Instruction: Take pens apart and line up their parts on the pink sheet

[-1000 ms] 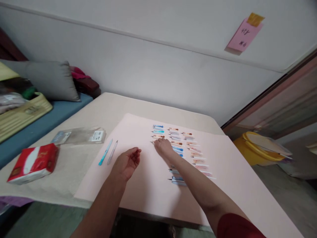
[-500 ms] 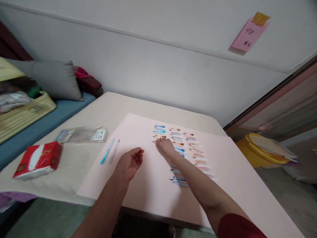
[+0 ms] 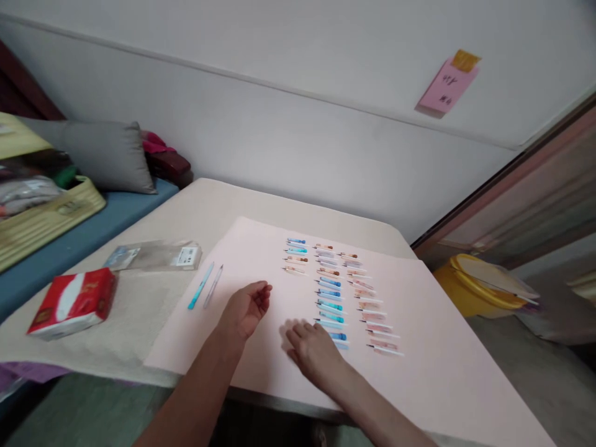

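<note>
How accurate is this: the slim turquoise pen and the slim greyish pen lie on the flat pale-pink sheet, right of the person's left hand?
Wrong side: the head view shows the slim turquoise pen and slim greyish pen left of the left hand, on the flat pale-pink sheet.

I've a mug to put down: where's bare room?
Bare: the pink sheet right of the pens, and the beige tabletop between sheet and wall. Crowded: the pens' rows, with the right hand close by.
</note>
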Available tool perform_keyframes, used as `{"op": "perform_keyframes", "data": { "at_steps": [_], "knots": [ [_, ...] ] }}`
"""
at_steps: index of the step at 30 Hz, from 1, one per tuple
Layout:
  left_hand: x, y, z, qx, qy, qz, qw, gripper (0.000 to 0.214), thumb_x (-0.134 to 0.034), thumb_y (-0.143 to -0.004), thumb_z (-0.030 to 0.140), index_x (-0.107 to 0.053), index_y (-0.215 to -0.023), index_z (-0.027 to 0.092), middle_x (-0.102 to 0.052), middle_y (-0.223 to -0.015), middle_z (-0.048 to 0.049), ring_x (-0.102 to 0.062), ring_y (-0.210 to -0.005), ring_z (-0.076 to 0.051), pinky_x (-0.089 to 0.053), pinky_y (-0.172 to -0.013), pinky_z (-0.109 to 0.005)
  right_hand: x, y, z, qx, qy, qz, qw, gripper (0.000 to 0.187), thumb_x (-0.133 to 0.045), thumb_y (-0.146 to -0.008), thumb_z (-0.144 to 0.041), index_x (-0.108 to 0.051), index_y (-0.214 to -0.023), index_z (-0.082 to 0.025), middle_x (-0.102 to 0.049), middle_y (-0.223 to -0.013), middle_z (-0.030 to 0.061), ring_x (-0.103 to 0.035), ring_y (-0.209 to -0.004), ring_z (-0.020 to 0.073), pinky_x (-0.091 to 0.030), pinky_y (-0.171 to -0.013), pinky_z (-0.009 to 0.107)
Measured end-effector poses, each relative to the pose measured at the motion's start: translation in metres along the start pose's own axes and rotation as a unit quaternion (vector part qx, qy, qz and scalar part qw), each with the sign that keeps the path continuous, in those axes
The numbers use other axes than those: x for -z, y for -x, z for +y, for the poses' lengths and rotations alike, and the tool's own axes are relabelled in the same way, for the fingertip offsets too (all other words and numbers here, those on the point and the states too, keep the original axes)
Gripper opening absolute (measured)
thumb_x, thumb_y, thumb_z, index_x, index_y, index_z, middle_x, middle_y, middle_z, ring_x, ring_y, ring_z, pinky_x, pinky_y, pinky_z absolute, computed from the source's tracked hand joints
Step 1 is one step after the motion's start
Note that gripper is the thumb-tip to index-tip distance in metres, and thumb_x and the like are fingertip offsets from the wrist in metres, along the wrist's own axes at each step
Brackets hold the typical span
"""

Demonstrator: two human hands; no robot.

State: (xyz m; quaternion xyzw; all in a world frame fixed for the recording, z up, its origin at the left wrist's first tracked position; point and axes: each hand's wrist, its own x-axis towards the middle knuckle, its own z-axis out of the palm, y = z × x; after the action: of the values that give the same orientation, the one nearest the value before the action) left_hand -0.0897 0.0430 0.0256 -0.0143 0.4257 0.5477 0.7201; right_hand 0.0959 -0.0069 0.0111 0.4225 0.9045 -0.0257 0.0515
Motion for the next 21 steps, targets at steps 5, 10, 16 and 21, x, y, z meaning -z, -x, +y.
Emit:
{"op": "perform_keyframes", "data": {
  "at_steps": [5,10,16,21],
  "knots": [
    [0.002,0.000,-0.009,-0.007,-0.049,-0.005,0.999,0.010,-0.065,-0.068,0.008,-0.060,-0.076,0.009,-0.063,-0.074,-0.0071,-0.057,-0.058,-0.007,-0.047,-0.050,-0.015,0.000,0.027,-0.016,-0.048,-0.059,-0.005,0.997,0.035,-0.055,-0.081,-0.027,-0.053,-0.115,-0.022,-0.061,-0.106,0.0071,-0.055,-0.095,0.0237,-0.039,-0.078,0.034],
    [0.017,-0.008,-0.004,-0.141,-0.318,0.005,0.938,0.012,-0.057,-0.075,0.023,-0.059,-0.079,0.012,-0.065,-0.082,-0.0097,-0.060,-0.068,-0.010,-0.049,-0.063,-0.022,0.000,0.028,-0.008,-0.090,-0.063,-0.036,0.993,0.033,-0.048,-0.083,-0.023,-0.054,-0.115,-0.019,-0.063,-0.102,0.0100,-0.059,-0.092,0.0238,-0.041,-0.074,0.032],
    [0.039,-0.025,0.039,-0.245,-0.482,0.139,0.830,0.005,-0.060,-0.065,0.019,-0.056,-0.065,0.017,-0.063,-0.074,-0.0054,-0.059,-0.081,-0.019,-0.042,-0.069,-0.027,0.003,0.031,-0.001,-0.113,-0.077,-0.068,0.988,0.036,-0.048,-0.082,-0.022,-0.054,-0.116,-0.016,-0.062,-0.105,0.0127,-0.059,-0.094,0.0255,-0.042,-0.074,0.034],
    [0.061,-0.026,0.063,-0.262,-0.571,0.253,0.735,0.017,-0.064,-0.055,0.012,-0.048,-0.055,0.019,-0.062,-0.078,-0.0102,-0.052,-0.101,-0.029,-0.036,-0.075,-0.032,-0.001,0.034,0.001,-0.096,-0.083,-0.052,0.990,0.020,-0.050,-0.081,-0.021,-0.061,-0.097,-0.016,-0.064,-0.095,0.0109,-0.059,-0.092,0.0253,-0.042,-0.073,0.033]
  ]
}}
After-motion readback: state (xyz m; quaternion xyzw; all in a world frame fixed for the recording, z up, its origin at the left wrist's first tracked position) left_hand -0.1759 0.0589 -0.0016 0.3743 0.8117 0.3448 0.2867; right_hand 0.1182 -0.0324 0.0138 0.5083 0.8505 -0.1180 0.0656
